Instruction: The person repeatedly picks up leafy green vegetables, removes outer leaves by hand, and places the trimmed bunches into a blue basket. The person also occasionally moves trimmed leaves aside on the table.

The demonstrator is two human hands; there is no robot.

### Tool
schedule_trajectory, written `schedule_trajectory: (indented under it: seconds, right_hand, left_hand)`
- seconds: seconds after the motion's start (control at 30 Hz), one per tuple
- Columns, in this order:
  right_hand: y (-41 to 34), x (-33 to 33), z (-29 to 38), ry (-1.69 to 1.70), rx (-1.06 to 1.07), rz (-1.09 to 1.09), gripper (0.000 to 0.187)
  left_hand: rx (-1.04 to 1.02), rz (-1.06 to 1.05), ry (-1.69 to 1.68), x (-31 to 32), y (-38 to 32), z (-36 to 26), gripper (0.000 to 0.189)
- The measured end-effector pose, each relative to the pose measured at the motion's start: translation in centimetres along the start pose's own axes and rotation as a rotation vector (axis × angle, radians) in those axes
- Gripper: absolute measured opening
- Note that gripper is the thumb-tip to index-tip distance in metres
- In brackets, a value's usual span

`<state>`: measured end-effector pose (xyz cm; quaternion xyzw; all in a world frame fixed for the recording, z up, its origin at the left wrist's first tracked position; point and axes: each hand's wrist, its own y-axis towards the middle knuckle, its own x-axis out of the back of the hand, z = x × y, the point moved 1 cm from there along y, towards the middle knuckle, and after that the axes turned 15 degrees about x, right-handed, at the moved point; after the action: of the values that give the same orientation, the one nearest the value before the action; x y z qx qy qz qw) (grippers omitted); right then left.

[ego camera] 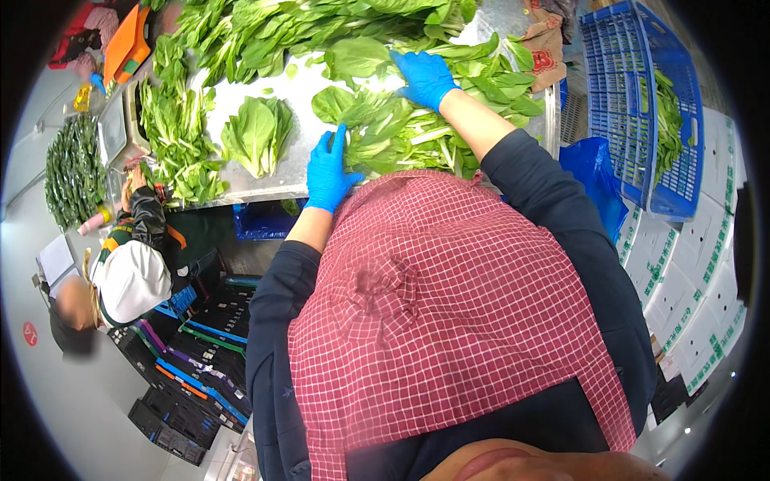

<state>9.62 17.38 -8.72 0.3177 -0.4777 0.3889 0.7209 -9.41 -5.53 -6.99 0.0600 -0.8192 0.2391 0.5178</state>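
Observation:
Loose leafy greens (385, 129) are spread on the metal table (295, 105) before me, against my checked apron. My left hand (329, 171), in a blue glove, rests at the near left side of this pile with fingers apart and nothing in it. Farther off, my gloved right hand (426, 78) reaches over the pile's far side. Its fingertips touch the leaves near a broad green leaf (359, 58); whether they grip any is hidden. Left of the pile lies a separate bunch of greens (257, 135). A larger heap of greens (264, 33) spans the table's far side.
At right stands a blue plastic crate (622, 90) with greens inside, near stacked white cartons (692, 258). A co-worker (129, 264) handles greens at the left end. Black folding crates (198, 361) are stacked lower left. Bagged dark-green vegetables (73, 171) lie far left.

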Motion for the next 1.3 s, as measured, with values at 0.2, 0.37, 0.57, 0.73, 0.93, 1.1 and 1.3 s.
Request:
schedule_trajectory:
  seconds: [0.2,0.37,0.57,0.73,0.93,1.1,1.3]
  right_hand:
    - [-2.3,-0.2,-0.8,0.048,0.012,0.199,0.028]
    - [-4.2,4.5,-1.9,0.025,-0.163,0.046,0.042]
    - [-2.0,2.8,5.2,0.024,0.115,0.239,0.034]
    - [-1.8,1.5,6.8,-0.054,0.171,0.232,0.017]
    - [-5.9,8.2,2.1,0.561,-0.193,0.023,0.028]
    - [-12.5,11.2,-2.8,1.148,-0.493,-0.373,0.036]
    - [-22.6,18.1,-11.0,1.217,-0.689,-1.243,0.025]
  left_hand:
    - [0.072,-0.056,-0.157,-1.7,1.0,1.7,0.074]
    - [0.085,-0.060,-0.332,-2.1,4.2,2.9,0.035]
    - [0.176,-0.009,-0.432,-1.4,5.0,2.2,0.038]
    - [0.185,0.001,-0.617,-0.6,5.0,1.7,0.058]
    - [0.060,-0.161,-0.485,0.3,6.6,1.6,0.092]
    - [0.072,-0.119,-0.465,0.2,8.7,-0.3,0.092]
    - [-0.103,-0.145,-0.406,-1.2,8.5,-6.7,0.072]
